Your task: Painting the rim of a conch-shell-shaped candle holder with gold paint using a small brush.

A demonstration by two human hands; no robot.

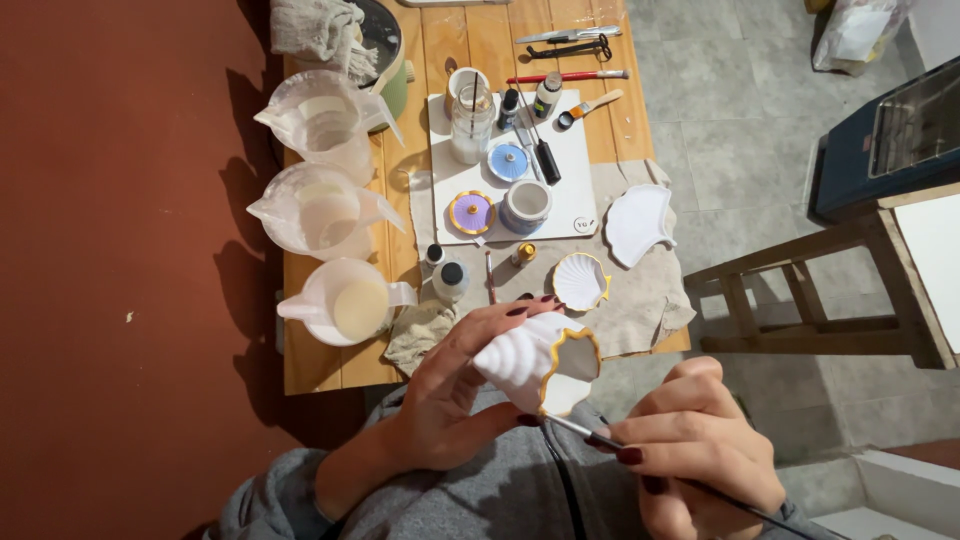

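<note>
Holding one shell dish (535,360), with three jugs (320,215) nearby.

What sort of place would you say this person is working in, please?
Probably a small home craft or ceramics-painting workspace: the left hand holds a white shell dish with a gold-painted rim, the right hand a thin brush, and plastic jugs stand on the wooden table.

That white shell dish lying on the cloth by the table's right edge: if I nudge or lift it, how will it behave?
The white shell dish looks rigid and glazed-smooth, so probably brittle and a little slippery. It is flat and scalloped, so unlikely to roll. Pushed, it may drag the loose beige cloth under it, and the table edge is close.
</note>
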